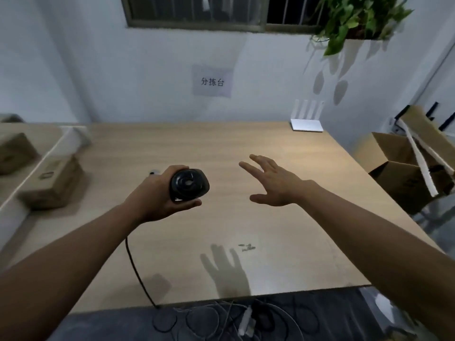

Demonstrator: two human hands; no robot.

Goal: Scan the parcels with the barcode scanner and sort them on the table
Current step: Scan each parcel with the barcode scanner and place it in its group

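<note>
My left hand [157, 195] grips a black barcode scanner [189, 184] above the middle of the wooden table [258, 254], its black cable [136, 269] hanging down over the front edge. My right hand [275, 183] hovers beside it, fingers spread and straight, holding nothing. A brown cardboard parcel [53, 183] lies at the table's left side. Another brown parcel [14, 151] sits on the lower surface further left.
A white router [306, 123] stands at the table's back right corner. Open cardboard boxes [403, 168] with white strips sit to the right of the table. Cables [221, 321] lie on the floor in front. A plant [357, 18] hangs top right.
</note>
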